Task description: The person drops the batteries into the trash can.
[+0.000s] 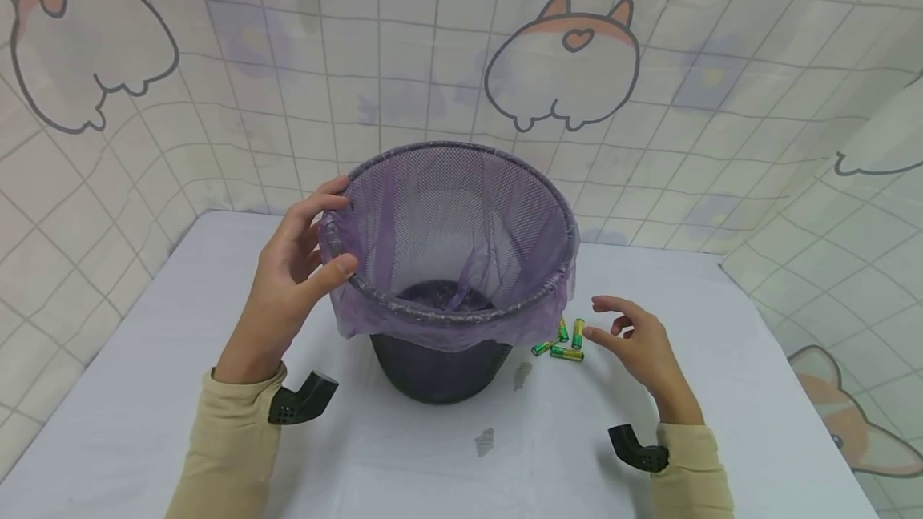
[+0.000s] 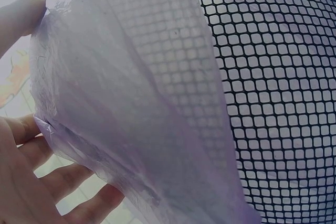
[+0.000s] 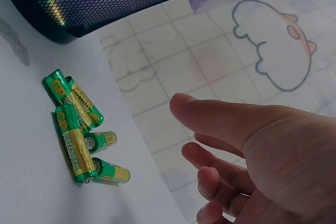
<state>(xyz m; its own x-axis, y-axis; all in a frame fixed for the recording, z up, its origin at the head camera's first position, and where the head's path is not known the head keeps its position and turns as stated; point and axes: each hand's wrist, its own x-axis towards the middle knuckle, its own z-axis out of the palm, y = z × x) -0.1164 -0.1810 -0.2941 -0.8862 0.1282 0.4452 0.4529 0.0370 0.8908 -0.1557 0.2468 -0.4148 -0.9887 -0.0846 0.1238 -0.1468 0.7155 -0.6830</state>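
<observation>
A black mesh trash can stands on the white table, lined with a thin purple plastic bag folded over its rim. My left hand holds the rim at its left side, the thumb and fingers spread along the bag's edge; in the left wrist view the fingertips touch the bag. Several green and gold batteries lie in a loose cluster right of the can. Above and to the right of them hovers my right hand, its fingers loosely bent and nothing between thumb and fingers.
Two small grey patches mark the table in front of the can. A tile-patterned curtain with cartoon dogs encloses the back and sides. Inside the can, a bunched fold of the bag stands up from the bottom.
</observation>
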